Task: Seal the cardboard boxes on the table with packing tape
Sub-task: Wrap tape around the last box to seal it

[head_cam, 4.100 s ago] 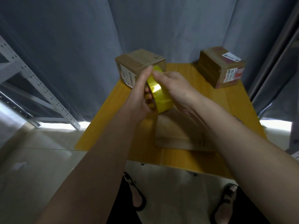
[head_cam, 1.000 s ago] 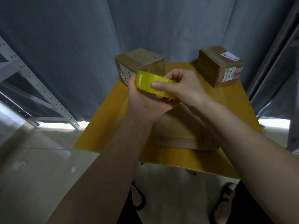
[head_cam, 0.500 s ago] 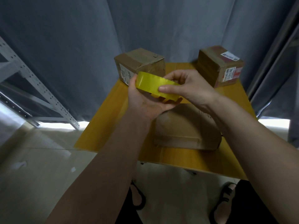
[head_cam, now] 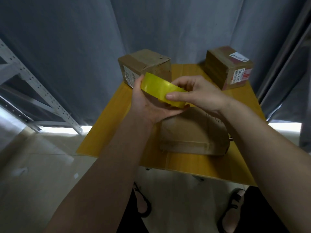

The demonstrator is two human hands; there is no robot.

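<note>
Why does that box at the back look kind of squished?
The back left box looks worn: its top is dented and creased, with a small tear near one edge. The back right box looks squarer. Nothing is spilled.

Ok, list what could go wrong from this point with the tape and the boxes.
1. Both hands, left hand and right hand, hold the yellow tape roll in the air above the flat box; no strip looks peeled yet, so finding the end may stall.
2. The two back boxes sit at the table corners; a careless reach could push them off.
</note>
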